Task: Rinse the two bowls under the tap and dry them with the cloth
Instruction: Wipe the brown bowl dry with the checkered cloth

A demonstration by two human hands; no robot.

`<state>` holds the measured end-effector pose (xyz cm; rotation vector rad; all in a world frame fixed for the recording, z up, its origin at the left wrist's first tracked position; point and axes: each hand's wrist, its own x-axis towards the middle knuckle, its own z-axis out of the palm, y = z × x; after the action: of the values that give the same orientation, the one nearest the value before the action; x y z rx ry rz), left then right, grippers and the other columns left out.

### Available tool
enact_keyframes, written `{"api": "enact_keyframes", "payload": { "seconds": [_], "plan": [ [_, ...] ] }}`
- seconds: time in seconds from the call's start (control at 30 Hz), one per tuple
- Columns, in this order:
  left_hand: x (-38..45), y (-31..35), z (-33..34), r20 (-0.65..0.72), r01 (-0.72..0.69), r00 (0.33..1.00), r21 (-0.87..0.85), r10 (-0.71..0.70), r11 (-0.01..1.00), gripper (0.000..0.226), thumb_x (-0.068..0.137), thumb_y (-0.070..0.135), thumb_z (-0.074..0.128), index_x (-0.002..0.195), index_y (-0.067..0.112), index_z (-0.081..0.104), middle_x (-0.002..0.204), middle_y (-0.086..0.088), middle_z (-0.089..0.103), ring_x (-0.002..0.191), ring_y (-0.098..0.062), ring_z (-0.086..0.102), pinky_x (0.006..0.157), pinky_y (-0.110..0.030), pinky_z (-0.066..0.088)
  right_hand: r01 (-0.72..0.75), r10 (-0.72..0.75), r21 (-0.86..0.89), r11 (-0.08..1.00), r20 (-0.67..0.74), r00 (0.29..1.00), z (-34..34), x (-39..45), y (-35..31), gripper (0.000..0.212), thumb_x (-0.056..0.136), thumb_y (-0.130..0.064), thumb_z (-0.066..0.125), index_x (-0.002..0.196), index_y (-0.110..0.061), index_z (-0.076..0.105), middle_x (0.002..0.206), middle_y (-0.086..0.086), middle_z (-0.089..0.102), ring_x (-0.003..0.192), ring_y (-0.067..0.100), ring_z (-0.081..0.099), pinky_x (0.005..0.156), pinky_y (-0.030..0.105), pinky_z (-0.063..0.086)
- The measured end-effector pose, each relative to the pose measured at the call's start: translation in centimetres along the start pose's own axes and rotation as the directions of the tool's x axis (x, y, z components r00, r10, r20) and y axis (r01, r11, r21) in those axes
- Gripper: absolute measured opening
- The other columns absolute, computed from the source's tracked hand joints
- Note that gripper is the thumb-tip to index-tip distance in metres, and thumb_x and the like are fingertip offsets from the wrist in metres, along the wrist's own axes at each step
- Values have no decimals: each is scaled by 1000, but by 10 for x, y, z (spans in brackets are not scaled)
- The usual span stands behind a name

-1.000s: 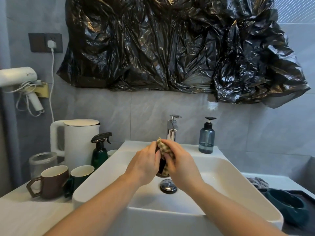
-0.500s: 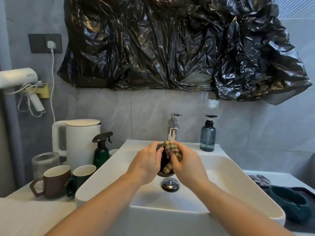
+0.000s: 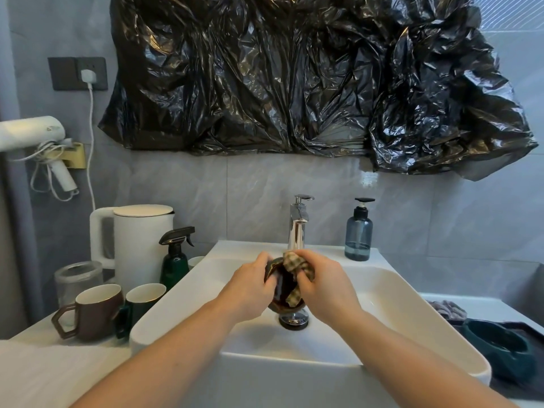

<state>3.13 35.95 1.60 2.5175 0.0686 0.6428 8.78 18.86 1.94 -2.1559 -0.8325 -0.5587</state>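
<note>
Over the white sink (image 3: pixel 391 293), my left hand (image 3: pixel 250 287) grips a small dark brown bowl (image 3: pixel 281 301) by its left rim, tipped on its side with the opening turned toward my right hand. My right hand (image 3: pixel 326 287) presses a checked tan cloth (image 3: pixel 295 266) into the bowl; much of the cloth is hidden under the fingers. The chrome tap (image 3: pixel 298 228) stands just behind them with no water visible. A dark green bowl (image 3: pixel 500 351) rests on a dark tray at the right edge.
Left of the sink stand a brown mug (image 3: pixel 91 312), a green mug (image 3: pixel 141 304), a green spray bottle (image 3: pixel 175 257), a white kettle (image 3: pixel 138 240) and a glass jar (image 3: pixel 78 278). A blue soap dispenser (image 3: pixel 359 231) sits on the back rim. The drain plug (image 3: pixel 293 319) lies below the bowl.
The cloth has shifted from the bowl's top edge into its opening, as my right hand turns it. Both hands stay over the drain.
</note>
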Motion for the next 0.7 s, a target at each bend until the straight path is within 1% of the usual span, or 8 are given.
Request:
{"api": "enact_keyframes", "payload": {
  "seconds": [0.07,0.13,0.27,0.37,0.43,0.53,0.6,0.7],
  "plan": [
    [0,2,0,-21,-52,998,122,55,991,15,104,23,50,118,24,52,108,-7,72,96,-32,65,83,-49,56,101,-101,-52,994,1,995,3,-2,-7,46,90,-20,60,131,-42,62,123,-15,69,109,13,63,91,34,55],
    [1,4,-1,-84,-52,994,158,66,986,14,101,18,49,115,21,49,105,-11,72,95,-38,64,79,-49,53,128,-130,-66,990,-32,991,4,-2,-11,45,89,-24,61,129,-43,62,121,-16,70,106,13,63,88,35,55],
    [4,7,-1,-240,-13,969,154,50,988,12,104,18,48,112,25,43,97,-7,70,89,-37,65,75,-48,53,-58,57,-29,998,-45,997,2,0,-4,32,91,-34,56,121,-39,67,99,-14,73,87,11,65,74,33,58],
    [3,6,-3,-264,-20,962,168,64,986,14,106,19,49,114,28,41,98,-5,70,86,-33,65,74,-46,53,-151,150,8,989,30,988,2,-2,4,21,94,-41,55,104,-31,70,86,-12,72,78,11,66,72,37,59],
    [3,6,-4,-249,-23,967,163,64,986,14,105,18,48,112,27,40,97,-6,70,86,-35,63,71,-46,50,-117,116,33,993,10,993,1,-2,1,19,95,-36,56,109,-33,70,91,-13,73,81,11,66,74,34,57],
    [2,10,-4,-202,-79,973,140,107,987,12,103,16,47,112,23,43,97,-9,71,88,-41,64,73,-50,51,53,-50,52,997,-58,997,-1,-2,-8,43,93,-24,59,132,-44,61,116,-19,72,101,8,64,85,29,54],
    [0,14,-3,-191,-101,973,155,130,983,12,102,15,48,112,21,44,97,-11,71,88,-42,64,73,-51,51,84,-83,14,996,-77,994,-1,-2,-11,47,92,-23,61,135,-43,59,124,-18,70,106,10,64,88,32,55],
    [1,14,-3,-298,-52,951,115,84,992,13,103,14,50,113,21,45,97,-11,71,88,-40,65,75,-51,53,-64,64,12,998,-50,997,2,-1,-4,27,93,-31,56,117,-38,67,97,-14,73,86,12,66,73,34,57]
  ]
}}
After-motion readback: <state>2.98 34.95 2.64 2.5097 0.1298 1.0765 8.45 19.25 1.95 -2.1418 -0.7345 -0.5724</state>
